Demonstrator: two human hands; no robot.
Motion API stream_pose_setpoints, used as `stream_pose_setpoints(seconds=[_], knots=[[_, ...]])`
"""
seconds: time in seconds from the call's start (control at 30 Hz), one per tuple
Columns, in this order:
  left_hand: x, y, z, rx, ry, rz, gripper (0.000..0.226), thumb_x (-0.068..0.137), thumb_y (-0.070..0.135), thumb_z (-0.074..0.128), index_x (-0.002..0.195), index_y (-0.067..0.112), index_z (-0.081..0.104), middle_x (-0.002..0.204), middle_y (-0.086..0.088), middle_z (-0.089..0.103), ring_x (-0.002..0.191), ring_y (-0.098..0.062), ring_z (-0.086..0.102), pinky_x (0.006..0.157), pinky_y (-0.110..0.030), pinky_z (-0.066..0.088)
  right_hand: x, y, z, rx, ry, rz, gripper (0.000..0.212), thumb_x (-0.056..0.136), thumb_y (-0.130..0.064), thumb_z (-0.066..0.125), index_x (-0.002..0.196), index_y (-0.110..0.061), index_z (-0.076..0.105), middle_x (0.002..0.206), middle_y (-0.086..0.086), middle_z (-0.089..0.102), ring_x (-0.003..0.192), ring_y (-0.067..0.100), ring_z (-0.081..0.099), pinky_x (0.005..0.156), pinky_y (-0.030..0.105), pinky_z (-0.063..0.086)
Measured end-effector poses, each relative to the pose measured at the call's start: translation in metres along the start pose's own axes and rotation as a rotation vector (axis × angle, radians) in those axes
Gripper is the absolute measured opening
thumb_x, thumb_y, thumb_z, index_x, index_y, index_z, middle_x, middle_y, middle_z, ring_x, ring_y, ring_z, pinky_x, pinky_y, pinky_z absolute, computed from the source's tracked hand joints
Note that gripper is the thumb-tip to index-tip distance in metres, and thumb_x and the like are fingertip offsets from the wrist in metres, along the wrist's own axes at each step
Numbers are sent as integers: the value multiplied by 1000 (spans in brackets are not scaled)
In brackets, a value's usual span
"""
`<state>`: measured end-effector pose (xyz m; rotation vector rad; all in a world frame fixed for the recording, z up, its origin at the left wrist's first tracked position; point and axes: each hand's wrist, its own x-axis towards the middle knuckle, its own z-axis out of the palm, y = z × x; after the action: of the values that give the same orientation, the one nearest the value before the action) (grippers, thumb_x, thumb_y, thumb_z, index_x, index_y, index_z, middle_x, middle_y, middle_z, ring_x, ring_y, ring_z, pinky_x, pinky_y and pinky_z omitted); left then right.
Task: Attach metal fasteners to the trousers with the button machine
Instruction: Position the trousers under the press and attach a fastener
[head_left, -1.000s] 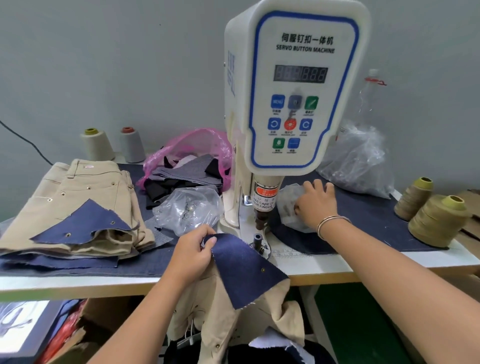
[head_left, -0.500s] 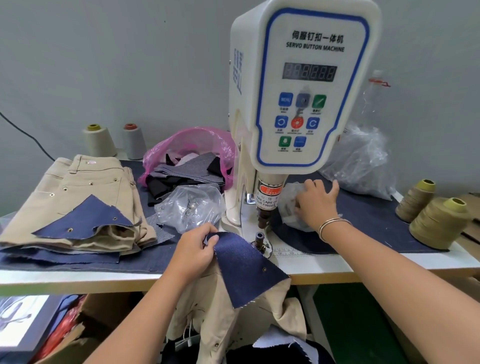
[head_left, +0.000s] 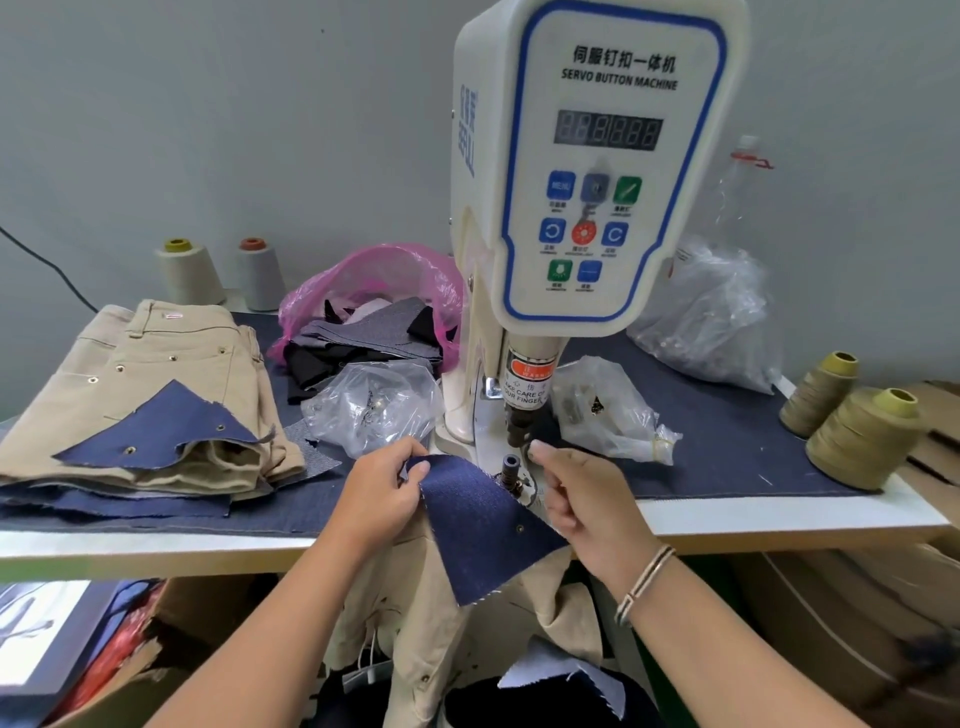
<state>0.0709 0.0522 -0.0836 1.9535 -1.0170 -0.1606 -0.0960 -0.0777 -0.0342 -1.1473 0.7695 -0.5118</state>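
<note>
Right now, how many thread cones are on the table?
4: cream cone and grey cone at back left; two olive cones, and, at right edge. More may be hidden.

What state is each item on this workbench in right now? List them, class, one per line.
Left hand: pinching the blue denim scrap.
Right hand: fingers curled near the lower die; contents unclear.
Triangular blue denim scrap: draped off the table edge, one rivet set.
White servo button machine: display unreadable, punch raised.
Folded beige trousers: stacked, rivets fitted.
Clear plastic fastener bag: crumpled, lying beside the machine.
Pink plastic bag: open, fabric scraps spilling out.
</note>
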Motion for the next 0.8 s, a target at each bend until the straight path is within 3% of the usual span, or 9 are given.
stream_pose_setpoints(seconds=[0.23, 0.53, 0.7, 0.8], knots=[[-1, 1, 0, 1, -1, -7, 14, 91, 8, 57, 80, 16, 58, 72, 1, 59, 63, -11, 47, 61, -22, 35, 0, -2, 13, 260, -90, 210, 13, 92, -17, 58, 84, -7, 57, 45, -5, 34, 32, 4, 30, 28, 14, 21], [0, 0, 0, 9, 1, -6, 14, 90, 8, 57, 79, 17, 57, 72, 2, 59, 67, -14, 49, 63, -22, 36, 1, -9, 13, 448, -165, 402, 21, 93, -21, 56, 79, -6, 60, 46, -4, 36, 30, 6, 32, 26, 16, 24], [0, -1, 0, 1, 3, -13, 16, 91, 10, 57, 79, 20, 56, 71, 4, 58, 63, -9, 47, 62, -22, 35, -4, -15, 14, 584, -177, 473, 20, 77, -15, 63, 63, -1, 65, 46, -3, 34, 29, 7, 32, 25, 16, 23], [1, 0, 0, 4, -4, -12, 15, 91, 10, 57, 79, 19, 56, 70, 4, 57, 62, -10, 46, 61, -21, 34, -8, -18, 15, 689, -155, 478, 18, 81, -12, 59, 70, 1, 61, 46, -3, 35, 28, 7, 33, 25, 14, 23]])
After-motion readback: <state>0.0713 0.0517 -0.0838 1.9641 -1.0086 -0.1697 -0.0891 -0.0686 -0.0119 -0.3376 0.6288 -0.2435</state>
